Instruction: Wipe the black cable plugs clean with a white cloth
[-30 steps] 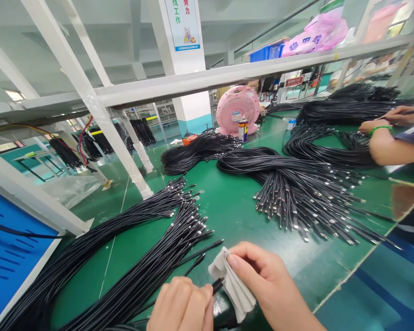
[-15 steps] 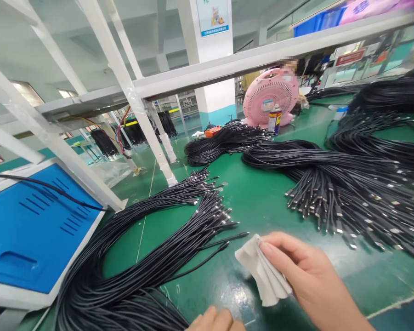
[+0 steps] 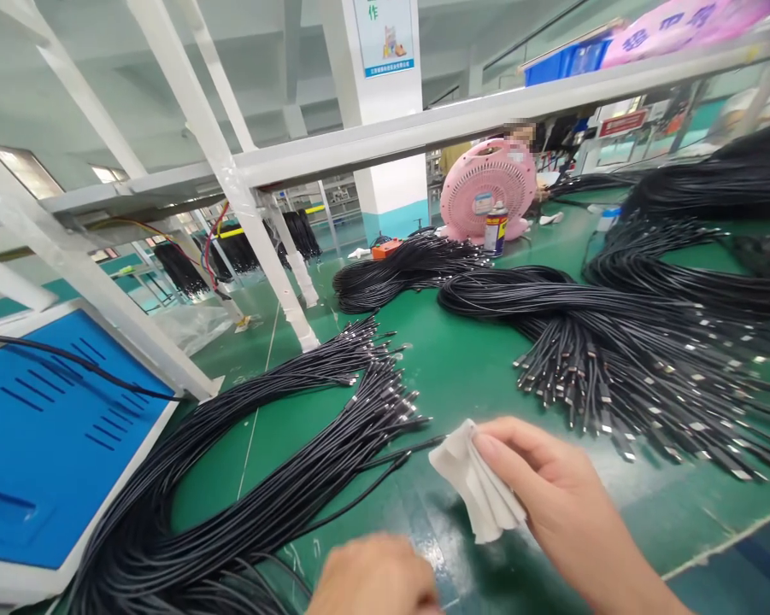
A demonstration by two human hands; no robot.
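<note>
My right hand (image 3: 551,487) pinches a folded white cloth (image 3: 474,483) between thumb and fingers, low in the view. Just left of the cloth's edge, a single black cable with a slim tip (image 3: 410,448) lies apart from the bundle. My left hand (image 3: 375,581) is blurred and cut off by the lower edge, below the cloth and apart from it. Whether it holds anything is hidden. A long bundle of black cables with metal connector ends (image 3: 308,427) lies next to it on the green mat (image 3: 461,376). A larger bundle (image 3: 615,367) spreads to the right.
A blue panel with slots (image 3: 57,444) stands at the left. White shelf posts and a rail (image 3: 487,120) cross above the bench. Farther back stand more cable coils (image 3: 403,273), a pink fan (image 3: 487,192) and a spray can (image 3: 496,229). A person is partly visible behind the fan.
My left hand has dropped away from the cloth to the lower edge, and no cable end shows at the cloth now. The view has swung left, taking the co-worker's hands out of sight.
</note>
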